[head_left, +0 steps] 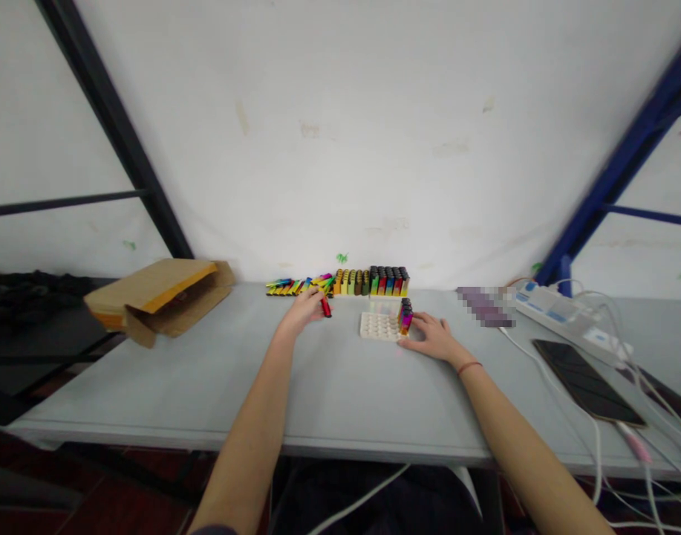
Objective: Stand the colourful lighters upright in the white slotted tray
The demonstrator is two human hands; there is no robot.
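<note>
My left hand (305,310) is closed around a red lighter (326,306), held above the table beside a loose pile of multicoloured lighters (287,287). My right hand (434,339) grips the right end of a white tray (376,327) with round holes. Its thumb lies at the tray's front corner and its index finger is by a few purple lighters (406,319), which stand upright in the right-hand column. The tray's other holes show bare. Behind it are upright yellow-and-dark lighters (351,282) and a block of black-topped coloured lighters (389,281), both in rows.
An open cardboard box (156,293) lies on the left of the grey table (362,401). On the right are a dark phone (588,380), a blurred-out purple device (485,306), a white power strip (568,319) and trailing cables. A white wall (351,148) rises behind.
</note>
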